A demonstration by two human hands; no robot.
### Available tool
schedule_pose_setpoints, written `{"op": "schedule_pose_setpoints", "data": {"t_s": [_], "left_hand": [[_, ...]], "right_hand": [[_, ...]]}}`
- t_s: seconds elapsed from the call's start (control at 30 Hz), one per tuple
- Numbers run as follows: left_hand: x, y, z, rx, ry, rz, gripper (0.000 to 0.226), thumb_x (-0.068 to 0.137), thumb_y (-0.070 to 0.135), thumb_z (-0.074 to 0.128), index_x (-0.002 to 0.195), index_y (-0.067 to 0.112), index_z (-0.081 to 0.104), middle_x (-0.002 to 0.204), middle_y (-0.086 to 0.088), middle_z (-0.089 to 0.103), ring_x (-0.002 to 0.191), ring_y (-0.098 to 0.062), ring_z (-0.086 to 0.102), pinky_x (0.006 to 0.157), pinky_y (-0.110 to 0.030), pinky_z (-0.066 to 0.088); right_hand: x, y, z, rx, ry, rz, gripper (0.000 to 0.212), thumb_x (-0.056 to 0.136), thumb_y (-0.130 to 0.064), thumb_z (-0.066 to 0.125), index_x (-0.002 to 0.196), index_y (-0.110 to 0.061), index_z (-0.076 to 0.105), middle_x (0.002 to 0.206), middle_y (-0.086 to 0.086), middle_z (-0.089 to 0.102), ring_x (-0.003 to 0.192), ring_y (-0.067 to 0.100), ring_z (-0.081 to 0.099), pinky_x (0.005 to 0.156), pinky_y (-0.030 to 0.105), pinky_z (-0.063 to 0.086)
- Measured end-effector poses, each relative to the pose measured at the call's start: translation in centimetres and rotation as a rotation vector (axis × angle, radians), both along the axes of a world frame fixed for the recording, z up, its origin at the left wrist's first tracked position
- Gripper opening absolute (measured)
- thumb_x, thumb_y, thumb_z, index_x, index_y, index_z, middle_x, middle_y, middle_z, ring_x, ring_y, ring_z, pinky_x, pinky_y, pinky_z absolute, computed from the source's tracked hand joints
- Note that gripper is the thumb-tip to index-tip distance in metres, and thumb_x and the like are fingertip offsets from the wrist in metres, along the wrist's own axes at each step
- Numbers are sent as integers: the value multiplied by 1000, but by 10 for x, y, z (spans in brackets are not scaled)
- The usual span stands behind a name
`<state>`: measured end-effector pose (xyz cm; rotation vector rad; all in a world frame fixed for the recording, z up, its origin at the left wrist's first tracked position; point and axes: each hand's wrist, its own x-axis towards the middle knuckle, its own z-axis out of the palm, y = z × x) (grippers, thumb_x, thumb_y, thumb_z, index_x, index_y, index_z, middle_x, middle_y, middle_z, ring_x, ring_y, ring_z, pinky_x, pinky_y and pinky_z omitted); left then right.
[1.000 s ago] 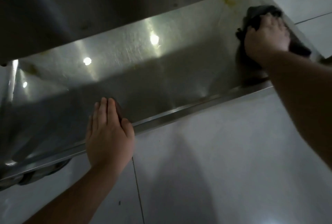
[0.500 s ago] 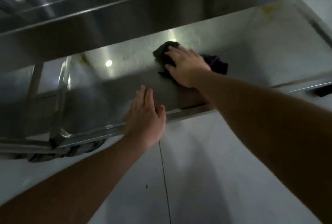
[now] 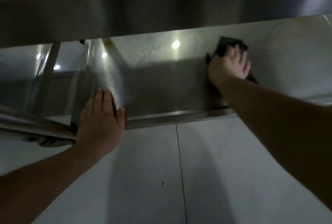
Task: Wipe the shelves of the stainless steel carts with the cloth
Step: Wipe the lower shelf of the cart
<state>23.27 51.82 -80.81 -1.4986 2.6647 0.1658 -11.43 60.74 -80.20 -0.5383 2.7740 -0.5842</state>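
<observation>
1. A person bends over a steel cart, seen from a head camera. The lower shelf (image 3: 161, 83) fills the middle of the view, with an upper shelf (image 3: 143, 11) overhanging it at 12 o'clock.
2. The right hand (image 3: 229, 65), at 2 o'clock, presses a dark cloth (image 3: 226, 45) flat on the lower shelf, fingers spread loosely over it. Motion blur smears the hand.
3. The left hand (image 3: 101, 116), at 9 o'clock, rests flat on the shelf's front rim (image 3: 179, 116), fingers straight and together, holding nothing.
4. Half a second ago the cloth was nearer the shelf's middle; a second ago it was at the far right corner. It now lies right of centre again.
5. This back-and-forth suggests a sweeping wipe in progress, probably with the left end of the shelf still to cover.
6. Pale tiled floor (image 3: 224, 169) fills the view at 6 o'clock.
</observation>
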Motion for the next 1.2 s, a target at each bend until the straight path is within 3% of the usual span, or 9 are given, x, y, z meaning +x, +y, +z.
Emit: {"op": "schedule_pose_setpoints", "data": {"t_s": [0.2, 0.33, 0.43, 0.6, 0.7, 0.83, 0.93, 1.13, 1.2], "left_hand": [[2, 2, 0, -31, 48, 16, 71, 109, 45, 29, 167, 4, 18, 173, -20, 20, 160, -37, 18, 130, -50, 17], [5, 1, -1, -13, 38, 15, 73, 109, 48, 26, 169, 9, 13, 174, -17, 18, 161, -34, 17, 131, -48, 16], [8, 0, -4, -19, 49, 7, 71, 109, 50, 22, 169, 10, 15, 175, -14, 16, 162, -32, 15, 130, -48, 16], [7, -1, -6, 11, 49, 18, 75, 108, 53, 22, 169, 13, 7, 177, -11, 7, 163, -29, 9, 131, -46, 11], [6, 1, -6, 14, 49, 25, 76, 108, 54, 19, 169, 13, 3, 178, -10, 1, 163, -27, 3, 132, -45, 6], [6, -1, -11, 20, 57, 24, 76, 108, 54, 18, 169, 12, 2, 178, -10, -2, 164, -26, -2, 132, -43, 0], [7, -2, -12, 13, 58, 7, 76, 108, 55, 17, 169, 12, 3, 178, -11, 0, 164, -26, -1, 132, -43, 2], [9, -3, -6, 16, 78, -1, 80, 107, 59, 10, 169, 9, 8, 177, -13, 10, 163, -28, 8, 132, -44, 7], [10, -1, -2, 30, 85, -2, 80, 107, 60, 11, 169, 9, 6, 176, -15, 10, 163, -27, 8, 132, -44, 8]], "right_hand": [[175, -125, 2, -72, 10, 669, 65, 106, -41, 32, 166, -20, 20, 176, 1, 6, 161, 26, -3, 129, 49, -5], [188, -136, 6, -69, 84, 1076, 59, 107, -46, 33, 162, -28, 31, 173, -5, 20, 161, 18, 10, 130, 44, 5], [138, -105, 0, -73, 151, 925, 61, 103, -49, 38, 161, -29, 35, 171, -4, 27, 157, 23, 23, 128, 44, 15], [-15, -10, 3, -8, 170, 320, 56, 101, -47, 43, 151, -22, 44, 157, 17, 45, 139, 43, 46, 116, 54, 37], [-57, 39, 4, 36, 110, -83, 71, 98, -52, 31, 159, -15, 30, 166, 16, 32, 153, 39, 29, 125, 55, 22], [-21, 9, -1, 34, 109, -154, 72, 102, -47, 29, 164, -11, 21, 173, 10, 18, 160, 31, 12, 128, 51, 8], [45, -44, -2, 12, 148, 132, 69, 103, -47, 42, 161, -10, 30, 167, 18, 28, 156, 36, 22, 127, 50, 16], [177, -134, 7, -59, 77, 1064, 58, 106, -44, 42, 162, -30, 34, 172, -6, 26, 159, 18, 17, 129, 44, 11], [193, -134, 6, -48, 49, 1196, 55, 108, -44, 37, 162, -32, 33, 172, -10, 22, 160, 13, 12, 130, 41, 6]]}}
